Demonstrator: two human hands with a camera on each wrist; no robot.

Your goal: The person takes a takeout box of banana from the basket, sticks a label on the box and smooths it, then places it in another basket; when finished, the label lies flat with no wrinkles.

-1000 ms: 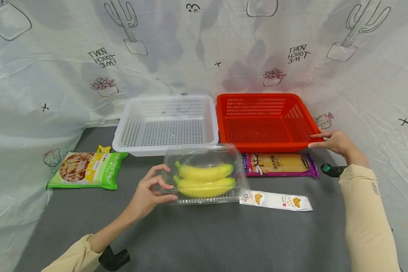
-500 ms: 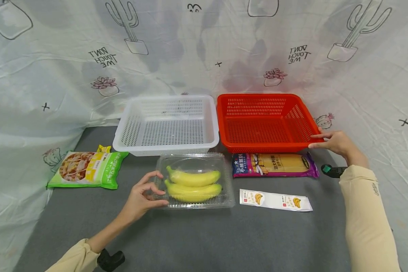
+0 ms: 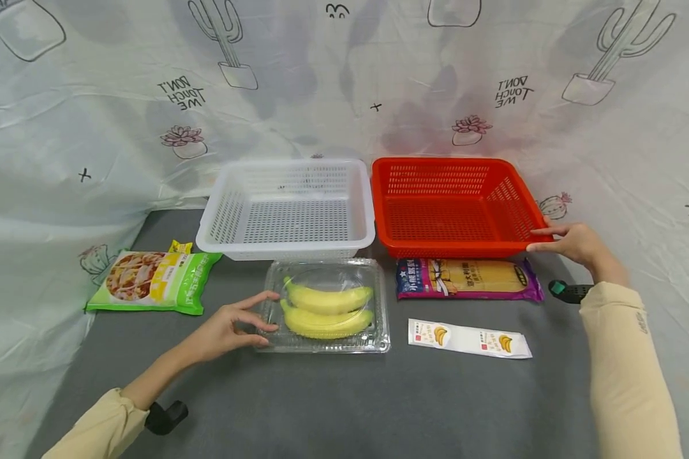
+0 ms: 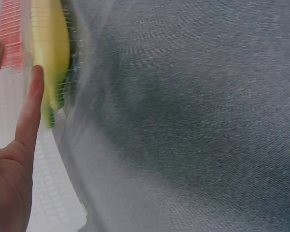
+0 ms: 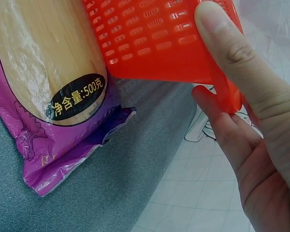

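A clear plastic box (image 3: 327, 264) with two bananas (image 3: 327, 312) inside lies on the grey table in the head view. At its left edge is my left hand (image 3: 226, 330), thumb and fingers spread apart and not closed round it. In the left wrist view the extended thumb (image 4: 31, 108) points at the box side, where the bananas (image 4: 53, 53) show through; contact is hard to tell. My right hand (image 3: 580, 247) pinches the near right corner of the red basket (image 3: 459, 247). The right wrist view shows the thumb on the basket wall (image 5: 154, 48) and fingers under the rim.
The white basket (image 3: 287, 248) stands left of the red one. A purple pasta pack (image 3: 471, 279) lies before the red basket, with a banana-printed label strip (image 3: 469, 338) nearer. At the left lie a green food bag (image 3: 155, 280) and a small yellow packet (image 3: 180, 247).
The clear box has come left and down onto the table, uncovering the pasta pack's left end. My left hand has loosened and drawn back left. My right hand stays at the red basket.
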